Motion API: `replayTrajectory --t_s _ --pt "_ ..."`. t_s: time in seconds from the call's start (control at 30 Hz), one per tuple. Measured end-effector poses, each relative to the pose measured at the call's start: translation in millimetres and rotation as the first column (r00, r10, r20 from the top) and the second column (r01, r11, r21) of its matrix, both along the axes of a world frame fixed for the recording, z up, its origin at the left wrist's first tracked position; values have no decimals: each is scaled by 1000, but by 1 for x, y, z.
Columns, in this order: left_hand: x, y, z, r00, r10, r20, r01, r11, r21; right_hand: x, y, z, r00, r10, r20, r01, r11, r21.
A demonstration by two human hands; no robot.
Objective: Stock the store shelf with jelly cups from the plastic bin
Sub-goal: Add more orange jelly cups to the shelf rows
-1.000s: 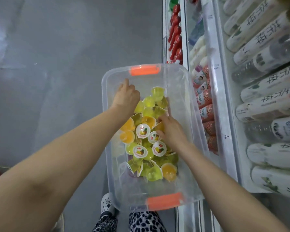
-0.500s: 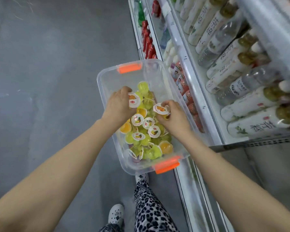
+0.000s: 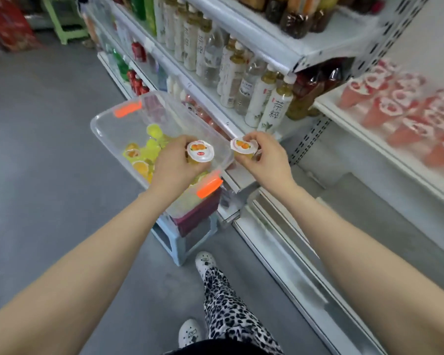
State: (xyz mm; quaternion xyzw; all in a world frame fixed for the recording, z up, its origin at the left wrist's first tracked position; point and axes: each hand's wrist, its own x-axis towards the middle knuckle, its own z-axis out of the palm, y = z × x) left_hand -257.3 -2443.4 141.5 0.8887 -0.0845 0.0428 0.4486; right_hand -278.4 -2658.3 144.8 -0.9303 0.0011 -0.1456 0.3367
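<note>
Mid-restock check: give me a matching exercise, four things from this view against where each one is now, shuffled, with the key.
1. left hand
2. right hand
3. plastic bin
4. pink cups

A. lying on the shelf at far right
B. resting on a box on a blue stool
C. gripping a jelly cup over the bin
D. gripping a jelly cup past the bin's rim, on the shelf side

Pairs: 1-C, 2-D, 3-B, 4-A

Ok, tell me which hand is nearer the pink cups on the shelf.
Right. The right hand sits past the bin, toward the pink cups; the left hand is over the bin, farther off.
</note>
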Motion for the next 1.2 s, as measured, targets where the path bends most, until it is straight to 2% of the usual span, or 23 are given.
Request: replayTrajectory --t_s 0.13,0.27,0.53,0.63,0.83,0.97,1.2 --pt "-32 -38 15 992 -125 6 125 991 -36 -55 -36 24 992 -115 53 116 993 -35" --pt "-54 -82 30 967 -251 29 251 968 15 -105 -75 44 969 -227 95 229 973 -14" --pt "-101 -194 65 864 -483 138 482 875 43 -209 -167 80 870 -437 227 446 895 13" --pt "-129 -247 80 823 -540 176 551 835 -17 -253 -207 97 813 -499 301 517 855 19" --pt "-197 -352 106 752 -623 215 656 741 -143 -342 -297 131 698 -631 338 666 746 19" --pt "-238 -405 113 662 -688 298 739 665 -107 -390 -354 139 634 -705 316 740 673 16" --pt "-281 -464 120 585 -734 347 786 617 -20 -426 -424 121 569 -814 121 820 572 -8"
